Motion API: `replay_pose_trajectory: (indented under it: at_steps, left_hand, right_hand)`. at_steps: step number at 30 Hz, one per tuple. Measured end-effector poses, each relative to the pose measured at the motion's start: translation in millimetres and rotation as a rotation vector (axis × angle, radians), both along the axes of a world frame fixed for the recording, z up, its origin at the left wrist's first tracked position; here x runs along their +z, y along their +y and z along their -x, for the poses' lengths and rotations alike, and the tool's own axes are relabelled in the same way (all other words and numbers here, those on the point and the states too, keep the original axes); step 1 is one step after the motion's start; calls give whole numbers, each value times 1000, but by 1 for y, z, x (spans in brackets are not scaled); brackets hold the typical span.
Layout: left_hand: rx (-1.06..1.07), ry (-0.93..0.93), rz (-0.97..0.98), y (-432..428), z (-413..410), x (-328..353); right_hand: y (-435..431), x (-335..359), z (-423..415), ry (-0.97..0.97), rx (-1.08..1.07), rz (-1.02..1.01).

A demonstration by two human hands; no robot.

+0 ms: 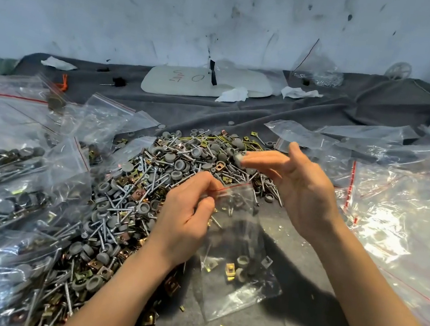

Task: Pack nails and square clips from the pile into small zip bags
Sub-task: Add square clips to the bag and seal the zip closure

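Note:
A big pile (149, 181) of screws, grey round caps and gold and copper square clips spreads over the grey cloth in the middle. My left hand (186, 214) pinches the red-striped mouth of a small clear zip bag (237, 266). The bag hangs down onto the cloth and holds a few grey caps, square clips and screws. My right hand (297, 183) hovers just right of the bag's mouth, above the pile's right edge. Its fingers are blurred and stretched out, with a grey cap (237, 158) at the fingertips.
Filled zip bags (9, 188) lie heaped on the left. Empty clear bags (401, 218) cover the right side. At the back by the stained wall lie a white board (206, 83), crumpled tissues (232, 94) and another clear bag (317, 66).

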State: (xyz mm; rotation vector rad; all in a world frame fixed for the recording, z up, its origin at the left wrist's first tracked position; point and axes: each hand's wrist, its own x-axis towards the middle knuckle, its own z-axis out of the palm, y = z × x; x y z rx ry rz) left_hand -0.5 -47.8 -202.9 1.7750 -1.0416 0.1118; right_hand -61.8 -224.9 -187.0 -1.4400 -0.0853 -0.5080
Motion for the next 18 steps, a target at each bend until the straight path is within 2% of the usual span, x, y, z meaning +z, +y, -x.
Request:
replay_pose_trajectory:
  at_steps: [6, 13, 16, 18]
  left_hand:
    - [-21, -34, 26, -1, 1, 1]
    - [-46, -50, 32, -1, 0, 0]
    - [-41, -56, 57, -1, 1, 1]
    - [-36, -48, 92, -1, 1, 2]
  right_hand:
    - [6, -2, 1, 123, 35, 68]
    - [4, -2, 1, 101, 33, 64]
    - [2, -5, -2, 68, -121, 48]
    - [-4, -9, -6, 140, -309, 183]
